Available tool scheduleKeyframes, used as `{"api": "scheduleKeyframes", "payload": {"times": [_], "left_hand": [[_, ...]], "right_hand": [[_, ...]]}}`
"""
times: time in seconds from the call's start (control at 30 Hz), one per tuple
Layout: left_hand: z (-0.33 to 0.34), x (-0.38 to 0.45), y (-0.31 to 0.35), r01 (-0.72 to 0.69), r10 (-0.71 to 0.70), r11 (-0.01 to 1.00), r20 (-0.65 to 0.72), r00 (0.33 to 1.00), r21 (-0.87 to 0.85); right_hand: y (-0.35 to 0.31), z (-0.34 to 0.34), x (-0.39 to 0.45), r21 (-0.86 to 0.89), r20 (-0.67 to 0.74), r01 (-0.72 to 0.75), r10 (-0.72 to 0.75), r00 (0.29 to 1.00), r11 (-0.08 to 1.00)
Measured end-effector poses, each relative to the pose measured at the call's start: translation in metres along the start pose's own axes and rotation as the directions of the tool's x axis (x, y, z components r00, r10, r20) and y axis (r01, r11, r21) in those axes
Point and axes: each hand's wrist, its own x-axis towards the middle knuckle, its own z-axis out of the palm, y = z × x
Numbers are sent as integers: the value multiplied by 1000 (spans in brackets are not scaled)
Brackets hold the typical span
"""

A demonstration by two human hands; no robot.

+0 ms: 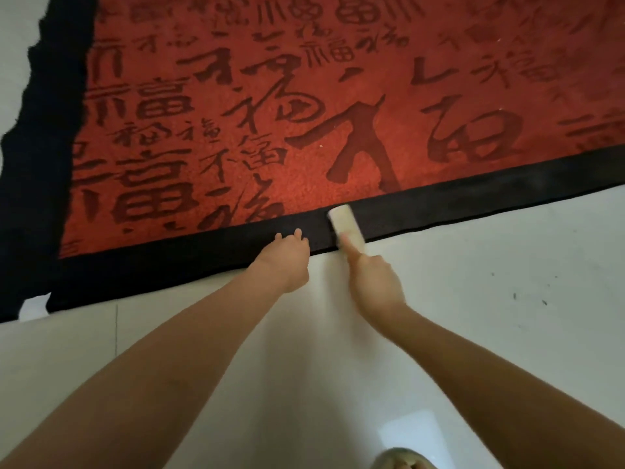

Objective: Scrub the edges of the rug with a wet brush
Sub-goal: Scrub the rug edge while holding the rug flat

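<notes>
A red rug point(304, 106) with dark characters and a black border point(473, 194) lies on the white floor. My right hand point(373, 282) grips a pale brush point(345, 223) that lies across the near black border, its head reaching the red field. The brush looks blurred. My left hand point(287, 258) rests on the border's near edge just left of the brush, fingertips on the black strip.
White tiled floor point(490, 299) fills the near side, with a few dark specks at the right. The rug's left border point(44, 130) is wavy. A foot in a sandal point(402, 460) shows at the bottom edge.
</notes>
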Motion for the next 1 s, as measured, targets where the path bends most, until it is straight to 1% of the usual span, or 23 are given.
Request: {"api": "scheduleKeyframes", "payload": {"times": [0.03,0.1,0.17,0.2,0.23,0.3,0.37,0.43,0.47,0.5,0.53,0.6,0.63,0.67,0.7,0.73,0.77,0.8,0.83,0.9,0.93,0.97,1.0], "left_hand": [[0,-1,-3,-7,7,1000,23,1000,-11],[1,-5,-14,-34,35,999,75,997,-15],[0,-11,-22,-71,68,997,131,989,22],[-2,-12,-26,-87,80,995,147,986,41],[-5,-13,-27,-97,90,994,151,985,44],[-9,-10,-28,-119,116,993,108,987,27],[-6,-9,-28,-127,126,992,67,990,20],[3,-6,-31,-138,137,990,41,990,8],[6,-6,-34,-146,146,989,20,989,4],[8,-6,-35,-153,153,988,-8,988,-5],[10,-7,-36,-156,155,988,-38,987,-17],[16,-11,-38,-135,133,990,-60,989,-36],[20,-13,-40,-109,107,993,-51,993,-42],[25,-15,-43,-70,68,996,-37,997,-52],[31,-19,-51,-25,23,998,-29,999,-65],[35,-23,-59,11,-13,997,-24,1000,-81],[39,-26,-66,32,-34,995,-23,999,-99],[43,-30,-73,36,-39,993,-23,999,-116],[46,-33,-77,29,-33,991,-27,999,-133],[52,-38,-82,10,-20,987,-66,998,-157],[55,-40,-85,10,-23,987,-83,996,-160],[57,-42,-88,17,-32,987,-88,996,-161],[60,-43,-94,43,-58,985,-88,994,-164]], "right_hand": [[-16,9,-6,-3,72,81,-81,994,997],[-23,7,-4,-42,130,221,-214,968,974],[-11,-21,10,-177,174,285,-255,951,942],[-8,-35,17,-243,179,284,-244,953,928],[-8,-46,23,-291,179,263,-218,959,920],[-21,-47,27,-288,142,187,-151,978,939],[-36,-29,19,-139,55,70,-63,996,988],[-49,4,2,79,-34,-53,56,998,995],[-56,19,-10,168,-60,-64,75,995,984],[-61,31,-20,213,-74,-38,55,996,976],[-64,35,-27,207,-73,2,13,997,978],[-50,31,-18,32,-5,83,-83,997,996],[-34,21,-7,-58,8,66,-66,998,996],[-16,7,2,-91,-27,-9,6,1000,996],[-2,-6,9,-72,-97,-112,104,990,991],[5,-10,9,-5,-174,-205,201,964,979],[-1,-5,3,59,-226,-241,248,942,969],[-18,9,-9,104,-222,-225,244,944,969],[-42,26,-22,139,-152,-181,202,968,974],[-86,55,-49,146,48,-27,21,999,989],[-96,62,-53,107,92,74,-84,992,991],[-92,59,-48,39,94,157,-160,983,987],[-81,50,-36,-44,87,196,-191,978,980]]}}
